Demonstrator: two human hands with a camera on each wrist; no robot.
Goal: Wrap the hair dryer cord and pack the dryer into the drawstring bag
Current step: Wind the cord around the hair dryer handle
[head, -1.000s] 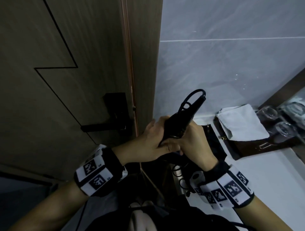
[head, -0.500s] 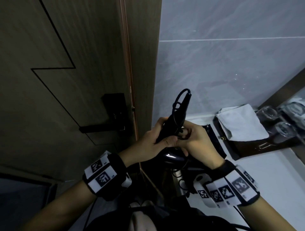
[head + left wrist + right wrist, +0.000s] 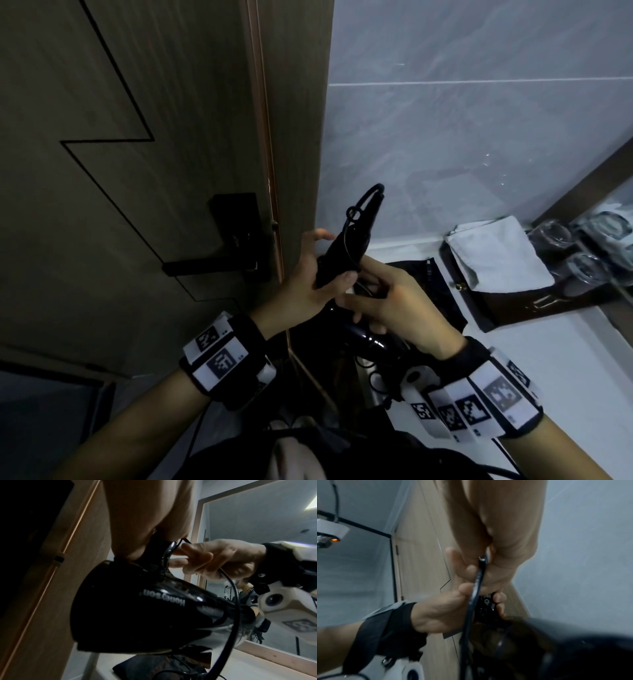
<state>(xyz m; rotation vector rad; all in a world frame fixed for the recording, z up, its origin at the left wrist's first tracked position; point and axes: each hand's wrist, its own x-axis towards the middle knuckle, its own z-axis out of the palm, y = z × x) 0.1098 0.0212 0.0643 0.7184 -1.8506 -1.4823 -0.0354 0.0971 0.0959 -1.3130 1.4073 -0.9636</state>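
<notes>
My left hand (image 3: 305, 284) grips the dryer (image 3: 346, 253) handle, thumb across it; my right hand (image 3: 394, 301) pinches the cord (image 3: 235, 596) beside it.

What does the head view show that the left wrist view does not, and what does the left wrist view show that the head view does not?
Only the head view shows the door handle, the white cloth, the glasses and the dryer's handle pointing up in the left hand. Only the left wrist view shows the white lettering on the dryer's barrel and the mirror. Both show the black hair dryer, the right hand holding the cord, and the black bag on the counter.
</notes>
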